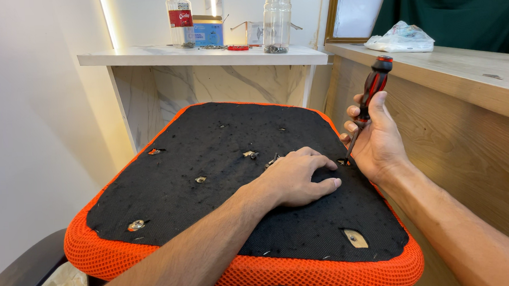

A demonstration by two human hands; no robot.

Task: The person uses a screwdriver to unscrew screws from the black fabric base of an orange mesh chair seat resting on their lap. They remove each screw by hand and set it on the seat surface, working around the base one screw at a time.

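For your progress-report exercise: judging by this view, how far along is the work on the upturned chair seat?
Done: nothing clearly finished; several mounting holes in the black underside look open. In hand: the right hand sets a red-and-black screwdriver at a hole near the right edge while the left hand steadies the seat. Left: the other holes, including the front-right one.

A white wall (27,131) runs along the left, and a strip of warm light (107,20) glows down the corner above a white shelf (203,57) on a marbled base (222,86). To the right stands a pale wooden counter (471,73), with a gold-framed panel (355,10) and a dark green curtain (462,4) behind it.
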